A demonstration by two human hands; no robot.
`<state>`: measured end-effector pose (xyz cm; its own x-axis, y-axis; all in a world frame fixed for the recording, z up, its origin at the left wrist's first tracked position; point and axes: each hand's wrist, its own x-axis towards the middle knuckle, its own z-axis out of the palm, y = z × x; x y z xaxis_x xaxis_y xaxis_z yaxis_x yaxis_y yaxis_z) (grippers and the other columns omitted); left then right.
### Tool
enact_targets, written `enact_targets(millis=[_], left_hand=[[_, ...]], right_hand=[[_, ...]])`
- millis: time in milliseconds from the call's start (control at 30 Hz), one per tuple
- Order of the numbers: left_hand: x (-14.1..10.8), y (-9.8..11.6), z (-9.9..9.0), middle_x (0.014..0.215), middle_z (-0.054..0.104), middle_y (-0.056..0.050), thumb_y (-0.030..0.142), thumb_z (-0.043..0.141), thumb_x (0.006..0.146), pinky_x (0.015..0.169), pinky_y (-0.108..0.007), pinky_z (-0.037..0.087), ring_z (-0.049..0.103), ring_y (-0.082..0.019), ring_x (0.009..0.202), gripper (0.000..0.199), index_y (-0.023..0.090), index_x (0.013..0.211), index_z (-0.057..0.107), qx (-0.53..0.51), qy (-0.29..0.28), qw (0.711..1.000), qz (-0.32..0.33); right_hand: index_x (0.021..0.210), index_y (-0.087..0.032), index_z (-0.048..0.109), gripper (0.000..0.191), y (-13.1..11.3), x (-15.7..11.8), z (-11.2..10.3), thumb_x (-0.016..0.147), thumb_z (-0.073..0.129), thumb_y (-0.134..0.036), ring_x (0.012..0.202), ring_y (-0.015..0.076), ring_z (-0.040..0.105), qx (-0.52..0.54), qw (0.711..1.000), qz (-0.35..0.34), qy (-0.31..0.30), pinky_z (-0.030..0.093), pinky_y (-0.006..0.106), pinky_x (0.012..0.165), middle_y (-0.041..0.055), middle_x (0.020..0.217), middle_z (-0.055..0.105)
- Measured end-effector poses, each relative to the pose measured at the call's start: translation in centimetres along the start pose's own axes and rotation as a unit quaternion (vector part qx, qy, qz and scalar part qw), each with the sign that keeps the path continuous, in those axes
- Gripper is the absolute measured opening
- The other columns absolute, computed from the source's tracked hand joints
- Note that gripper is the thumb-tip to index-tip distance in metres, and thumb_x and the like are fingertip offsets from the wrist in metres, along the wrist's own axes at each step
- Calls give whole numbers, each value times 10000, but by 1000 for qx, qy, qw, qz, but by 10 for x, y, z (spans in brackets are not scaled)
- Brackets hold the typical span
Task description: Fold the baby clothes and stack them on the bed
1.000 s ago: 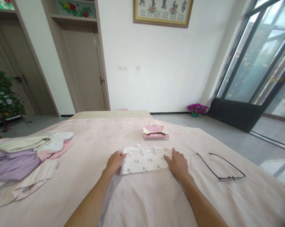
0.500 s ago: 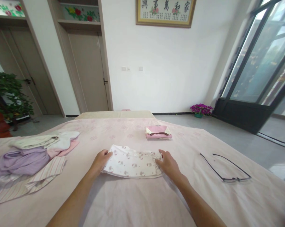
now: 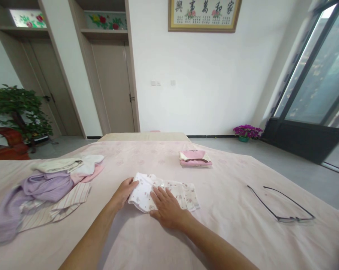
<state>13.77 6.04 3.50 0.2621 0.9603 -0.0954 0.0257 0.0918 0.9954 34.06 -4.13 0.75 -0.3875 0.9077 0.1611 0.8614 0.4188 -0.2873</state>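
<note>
A white garment with a small brown print (image 3: 187, 193) lies folded into a strip on the pink sheet (image 3: 147, 247) in front of me. My left hand (image 3: 124, 193) pinches its left end between thumb and fingers, lifting that edge a little. Flat across the middle of the cloth rests my right hand (image 3: 168, 208), fingers stretched out, pressing from above and covering part of the print. Beyond the garment sits a folded pink and cream cloth bundle (image 3: 195, 158), touched by neither hand.
On the left is a loose heap of clothes, with a purple garment (image 3: 47, 187) and a striped one (image 3: 70, 200). Black-framed glasses (image 3: 290, 218) lie to the right. Potted purple flowers (image 3: 247, 132) stand on the floor past the bed-like surface.
My right hand has let go of the garment's right end and moved left, flat onto its middle. The left hand still holds the left end. The view has turned slightly left.
</note>
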Motion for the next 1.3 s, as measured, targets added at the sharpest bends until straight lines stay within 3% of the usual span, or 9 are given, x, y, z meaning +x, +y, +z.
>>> enact_targets(millis=[100, 167, 300, 367, 500, 633, 700, 967, 1300], left_hand=[[-7, 17, 20, 857, 687, -66, 383, 703, 717, 597, -264, 495, 650, -189, 708, 444, 115, 1055, 592, -3, -13, 1000, 10], [-11, 26, 40, 861, 667, -51, 377, 674, 755, 584, -255, 497, 643, -175, 698, 431, 128, 1091, 565, 2, -24, 1000, 12], [-14, 33, 84, 830, 638, -34, 373, 639, 806, 538, -245, 500, 636, -157, 647, 462, 151, 1191, 513, -5, -52, 999, 1], [-13, 31, 100, 795, 630, -26, 387, 632, 818, 543, -245, 509, 629, -142, 615, 496, 152, 1234, 496, -23, -85, 996, -5], [-11, 20, 107, 795, 636, -36, 317, 545, 861, 580, -256, 524, 635, -136, 627, 402, 146, 1225, 551, 37, -96, 994, 21], [-9, 4, 99, 1063, 673, -79, 246, 427, 905, 896, -338, 508, 645, -187, 986, 327, 191, 1152, 634, 213, 39, 952, 214], [-8, -7, 100, 1246, 621, -94, 248, 402, 921, 1048, -366, 412, 554, -207, 1193, 363, 187, 1213, 610, 288, 38, 917, 272], [-8, -43, 124, 1542, 300, -166, 464, 308, 982, 1169, -493, 206, 191, -283, 1450, 613, 83, 1461, 340, 497, -64, 813, 297], [-16, -47, 136, 1548, 308, -118, 455, 357, 975, 1160, -542, 157, 204, -309, 1443, 553, 211, 1471, 350, 567, -83, 751, 327]], right_hand=[[1411, -183, 453, 570, 2, 4, -6, 949, 383, -509, 1416, 309, 258, 115, 993, 11, 26, 139, 509, 1166, 124, 1510, 375], [1334, -203, 532, 559, 3, 6, -23, 960, 304, -551, 1323, 288, 420, 281, 956, 60, 60, 278, 478, 1117, 122, 1401, 513], [1302, -198, 515, 646, 8, 9, -59, 907, 313, -667, 1001, 241, 643, 623, 759, 176, 67, 503, 435, 870, 137, 1184, 637], [1232, -191, 551, 602, 13, 8, -65, 854, 459, -650, 855, 207, 665, 669, 717, 182, 67, 527, 385, 774, 109, 1063, 672], [1022, -149, 629, 410, 25, 1, -57, 670, 689, -350, 685, 175, 639, 624, 740, 227, 113, 514, 305, 646, 46, 836, 694], [1042, -135, 619, 452, 37, -9, -51, 597, 593, -207, 690, 190, 654, 609, 738, 254, 139, 518, 307, 637, 46, 840, 710], [1086, -135, 605, 477, 43, -14, -52, 617, 571, -217, 682, 194, 658, 589, 752, 255, 151, 521, 313, 636, 41, 824, 711], [1262, -191, 554, 534, 70, -27, -50, 729, 555, -231, 762, 169, 622, 243, 898, 316, 184, 444, 270, 697, 15, 835, 684], [1313, -244, 489, 549, 74, -43, -48, 768, 549, -244, 838, 199, 610, 98, 927, 342, 115, 385, 285, 723, 33, 928, 678]])
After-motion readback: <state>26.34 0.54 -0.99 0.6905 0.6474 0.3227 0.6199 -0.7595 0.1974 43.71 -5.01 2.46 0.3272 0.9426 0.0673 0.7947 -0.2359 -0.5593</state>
